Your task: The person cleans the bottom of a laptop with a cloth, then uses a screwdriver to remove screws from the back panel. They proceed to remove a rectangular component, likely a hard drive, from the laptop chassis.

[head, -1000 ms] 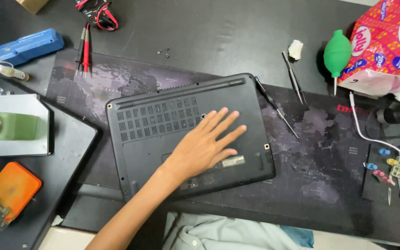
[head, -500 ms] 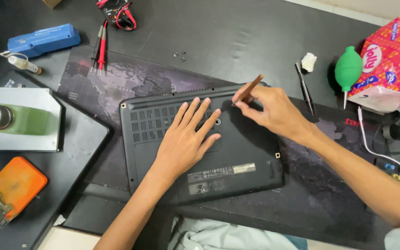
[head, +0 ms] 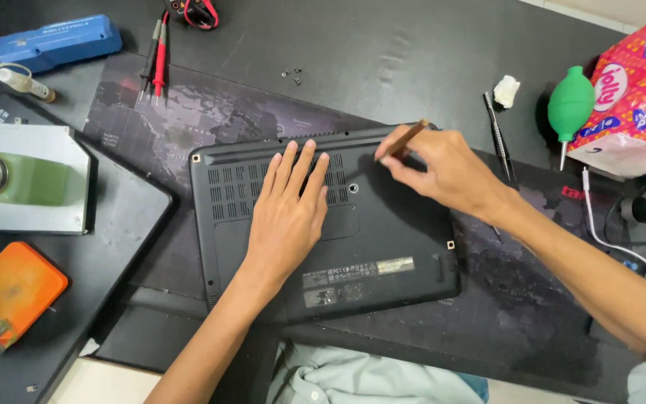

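Dark workbench with a printed mat, where a black laptop point(head: 323, 224) lies face-down in the middle. Left hand point(head: 289, 213) rests flat and open on its vent grille, pinning it down — right hand point(head: 439, 168) pinches a thin brown-handled screwdriver point(head: 405, 141) near the back edge, tip angled at the case. Judging by three loose screws point(head: 291, 73) on the bench beyond, base screws appear to be coming out — seating the tip squarely matters most.

Black desk point(head: 413, 52) under dark mat point(head: 188, 120)
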